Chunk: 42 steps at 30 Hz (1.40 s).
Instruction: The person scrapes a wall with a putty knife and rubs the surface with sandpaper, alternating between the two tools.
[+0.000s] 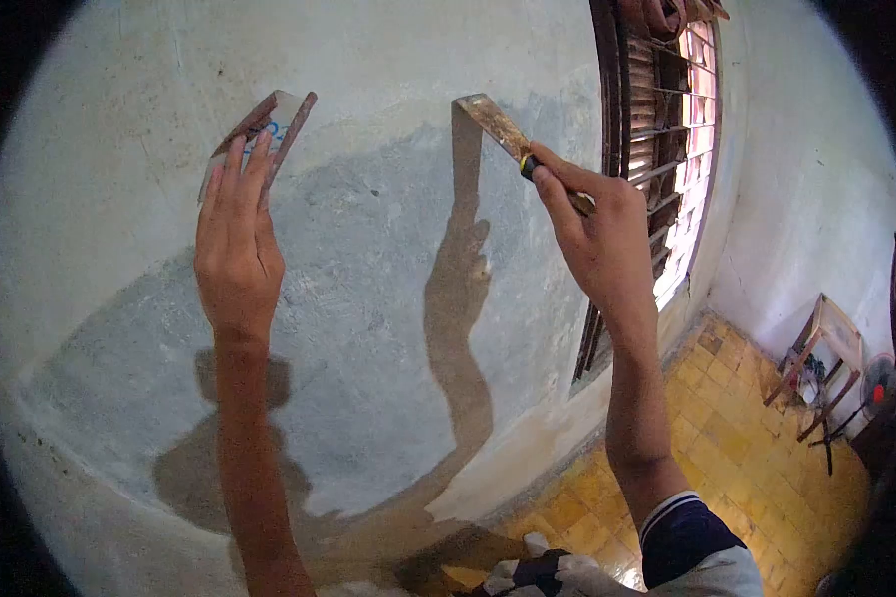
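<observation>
My two hands are apart, both raised in front of the wall (358, 249). My right hand (599, 224) is closed around the handle of a putty knife (498, 124), with the thumb and the forefinger near the black and yellow collar. The blade has brown and whitish stains, and it points up and to the left. Its end is at the upper border of a grey patch (353, 289) on the pale wall; whether it touches the surface, I cannot tell exactly.

My left hand (237, 264) is at the upper left side of this patch, its fingers stretched upward over a flat pale piece (284, 107) with brown edges and blue marks. The thumb is hidden, so I cannot say if I grip this piece or only press on it.

The shadow (458, 289) of my right arm and of the knife falls on the patch, between my hands. To the right of the patch there is a window (672, 159) with slats and bars, and a reddish-brown cloth (657, 15) at its top. Lower right, on the yellow tiled floor (712, 428), stands a small wooden stool (834, 328), with a fan (880, 376) near it.
</observation>
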{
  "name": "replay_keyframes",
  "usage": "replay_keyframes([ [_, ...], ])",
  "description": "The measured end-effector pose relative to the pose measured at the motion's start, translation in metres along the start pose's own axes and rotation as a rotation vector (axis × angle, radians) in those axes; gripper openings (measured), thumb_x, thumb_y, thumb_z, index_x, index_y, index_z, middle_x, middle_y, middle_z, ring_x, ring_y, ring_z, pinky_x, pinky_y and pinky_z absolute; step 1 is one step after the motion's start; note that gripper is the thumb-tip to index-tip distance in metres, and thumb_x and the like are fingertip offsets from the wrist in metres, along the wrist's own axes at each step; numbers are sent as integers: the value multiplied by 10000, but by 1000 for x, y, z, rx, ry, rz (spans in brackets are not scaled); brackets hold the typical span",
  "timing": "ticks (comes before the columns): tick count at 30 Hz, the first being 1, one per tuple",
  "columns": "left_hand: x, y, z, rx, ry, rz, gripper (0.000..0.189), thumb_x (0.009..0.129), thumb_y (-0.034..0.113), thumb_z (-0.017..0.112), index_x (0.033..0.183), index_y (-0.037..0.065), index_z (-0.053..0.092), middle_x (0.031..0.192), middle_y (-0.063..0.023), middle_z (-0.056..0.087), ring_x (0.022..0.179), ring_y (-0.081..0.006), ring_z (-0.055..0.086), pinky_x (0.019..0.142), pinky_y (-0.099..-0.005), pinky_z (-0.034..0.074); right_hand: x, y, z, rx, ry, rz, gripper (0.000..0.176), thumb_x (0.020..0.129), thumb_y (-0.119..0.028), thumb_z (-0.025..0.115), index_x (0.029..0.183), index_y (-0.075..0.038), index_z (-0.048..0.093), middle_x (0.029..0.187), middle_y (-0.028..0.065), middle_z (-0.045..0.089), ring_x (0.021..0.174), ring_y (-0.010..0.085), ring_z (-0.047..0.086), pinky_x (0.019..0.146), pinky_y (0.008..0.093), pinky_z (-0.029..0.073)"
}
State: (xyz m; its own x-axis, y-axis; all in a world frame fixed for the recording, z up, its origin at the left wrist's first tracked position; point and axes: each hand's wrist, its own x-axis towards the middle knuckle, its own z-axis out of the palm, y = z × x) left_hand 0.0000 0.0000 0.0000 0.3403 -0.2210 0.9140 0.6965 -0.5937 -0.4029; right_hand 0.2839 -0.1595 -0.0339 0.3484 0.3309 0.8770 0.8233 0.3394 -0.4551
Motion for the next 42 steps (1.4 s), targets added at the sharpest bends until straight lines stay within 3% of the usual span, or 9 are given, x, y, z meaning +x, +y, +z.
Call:
replay_keyframes([
  [11,-8,6,2,34,12,-15,427,1055,80,469,1478,105,525,1504,-118,548,1413,-370,482,1166,-512,399,3,5,-4,-19,5,-59,269,980,-189,657,1186,-38,742,722,232,679,594,306,682,605,390,514],
  [14,-2,10,-3,94,15,20,427,1018,56,551,1443,103,553,1467,-91,590,1386,-295,530,1149,-472,442,-5,1,-12,19,5,9,280,973,-197,659,1191,-39,738,722,242,671,633,360,691,616,422,519],
  [17,-5,3,1,35,-12,13,420,1055,81,481,1471,114,531,1505,-112,547,1408,-366,489,1155,-520,413,-2,13,0,-5,58,-99,280,979,-204,652,1198,-51,737,744,251,670,633,359,689,611,430,512],
  [21,0,8,-3,23,-2,3,433,1040,60,501,1467,118,535,1503,-111,549,1403,-353,498,1153,-516,419,11,3,6,-113,88,-71,269,980,-201,657,1209,-89,741,785,250,681,664,364,689,616,424,510],
  [25,-2,7,-3,30,-3,11,449,1024,47,518,1466,122,539,1495,-108,558,1394,-338,511,1154,-505,422,-3,-14,-14,-88,13,22,274,982,-207,666,1213,-77,739,757,239,677,624,308,688,608,395,506],
  [31,3,8,-3,27,20,31,431,1024,51,520,1451,104,551,1479,-107,574,1372,-327,538,1149,-497,432,17,5,10,-61,155,-146,280,998,-215,650,1211,-53,733,714,247,661,551,224,646,584,349,504],
  [33,2,7,-5,28,20,42,428,1023,49,518,1447,93,552,1477,-107,576,1371,-324,540,1150,-497,433,9,-15,-14,-68,3,60,280,998,-219,650,1209,-56,736,735,253,672,569,214,657,598,347,515],
  [37,2,3,-2,18,40,84,432,1014,41,523,1443,85,553,1471,-108,583,1377,-319,535,1154,-498,429,9,-5,0,-142,-9,-29,279,1005,-216,640,1215,-61,737,766,238,710,588,198,667,605,355,519],
  [42,0,6,-4,6,4,47,437,1009,38,527,1442,89,554,1460,-113,591,1384,-317,529,1158,-504,421,5,-23,-15,-103,-54,134,307,1017,-249,652,1279,-105,721,746,88,723,614,88,518,601,303,480],
])
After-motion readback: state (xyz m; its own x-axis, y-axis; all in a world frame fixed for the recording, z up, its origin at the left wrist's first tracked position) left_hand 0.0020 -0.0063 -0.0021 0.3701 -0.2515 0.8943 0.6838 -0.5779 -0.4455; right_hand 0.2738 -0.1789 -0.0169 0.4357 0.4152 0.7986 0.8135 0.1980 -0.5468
